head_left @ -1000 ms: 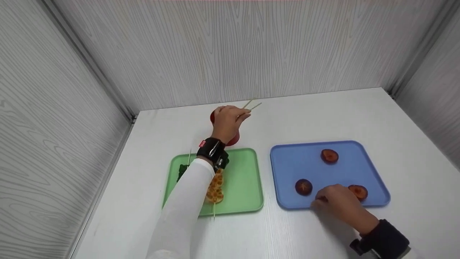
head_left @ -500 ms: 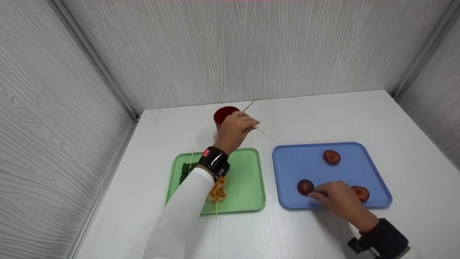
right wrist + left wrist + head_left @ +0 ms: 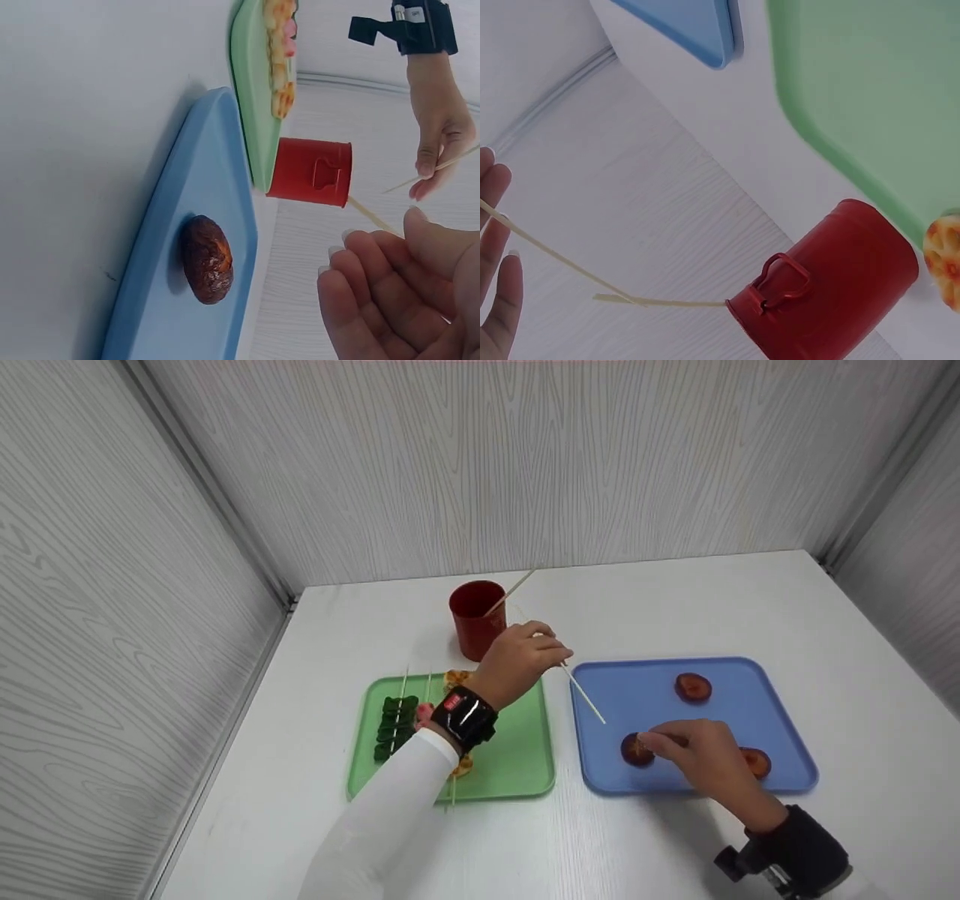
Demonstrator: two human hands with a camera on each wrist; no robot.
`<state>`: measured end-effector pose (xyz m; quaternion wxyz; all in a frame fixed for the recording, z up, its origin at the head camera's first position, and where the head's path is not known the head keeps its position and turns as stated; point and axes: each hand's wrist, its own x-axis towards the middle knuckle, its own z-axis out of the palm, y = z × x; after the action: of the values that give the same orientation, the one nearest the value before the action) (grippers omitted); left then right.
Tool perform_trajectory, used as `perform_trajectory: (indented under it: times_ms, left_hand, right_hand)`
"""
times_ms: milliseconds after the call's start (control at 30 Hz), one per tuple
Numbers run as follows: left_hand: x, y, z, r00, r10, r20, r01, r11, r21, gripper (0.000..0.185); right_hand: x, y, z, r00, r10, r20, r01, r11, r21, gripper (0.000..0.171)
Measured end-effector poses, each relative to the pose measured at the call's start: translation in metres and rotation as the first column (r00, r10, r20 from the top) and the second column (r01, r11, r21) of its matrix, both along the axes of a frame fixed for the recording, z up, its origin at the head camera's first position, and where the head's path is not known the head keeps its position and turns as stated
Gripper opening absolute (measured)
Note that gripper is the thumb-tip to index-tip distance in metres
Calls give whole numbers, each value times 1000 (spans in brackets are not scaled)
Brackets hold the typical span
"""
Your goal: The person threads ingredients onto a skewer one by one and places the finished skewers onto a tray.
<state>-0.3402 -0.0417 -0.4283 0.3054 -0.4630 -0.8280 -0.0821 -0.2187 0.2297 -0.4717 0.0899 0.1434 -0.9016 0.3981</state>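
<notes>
My left hand pinches a thin wooden skewer, whose lower end slants over the near-left part of the blue tray. In the left wrist view its fingers show around the skewer at the left edge. My right hand hovers above the blue tray's front, fingers loosely bent, with nothing in it in the right wrist view. Just left of its fingertips lies a dark brown mushroom cap with a star-shaped cut. Two reddish-brown mushrooms, one at the back and another partly behind the hand, lie on the tray.
A red mug stands behind the green tray, another skewer leaning out of it. On that tray lie skewered dark green leaves, a pink piece and lotus root slices, partly under my left arm. Wood-grain panels enclose the table.
My left hand has drawn a skewer away from the red mug, bringing it right and nearer to the blue tray. My right hand has shifted slightly over the star-cut mushroom.
</notes>
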Motion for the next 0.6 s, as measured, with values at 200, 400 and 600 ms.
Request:
perform_trajectory:
  times_ms: [200, 400, 600]
  left_hand:
    - [10, 11, -11, 999, -13, -38, 11, 997, -72, 21]
    - [17, 19, -23, 999, -31, -28, 27, 993, -112, 21]
    - [21, 26, -32, 999, -33, -8, 31, 987, -158, 24]
  right_hand:
    - [-3, -6, 8, 998, 0, 68, 9, 992, -127, 17]
    - [-8, -15, 11, 973, 76, 218, -23, 972, -235, 28]
    - [-9, -22, 8, 927, 188, 325, -78, 943, -324, 33]
